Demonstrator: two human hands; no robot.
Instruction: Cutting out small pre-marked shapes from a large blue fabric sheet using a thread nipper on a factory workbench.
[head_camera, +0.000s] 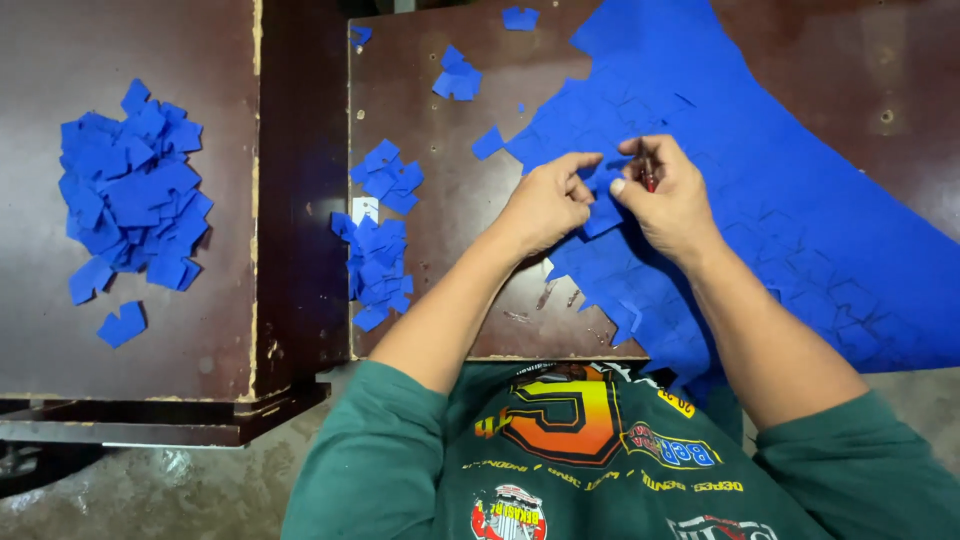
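From the head view, my left hand (545, 205) pinches a small blue cut piece (603, 205) between thumb and fingers, just over the big blue sheet (760, 170) spread across the right half of the dark brown table (440, 200). My right hand (668, 195) is closed around a thin red-handled tool (648, 172) and touches the same piece. I judge the sheet light, limp and easily torn, so best taken at a cut edge. Loose blue pieces (378, 250) lie near the table's left edge; a bigger heap (132, 190) sits on the neighbouring table (60, 330). A small white tag (365, 210) lies among the pieces.
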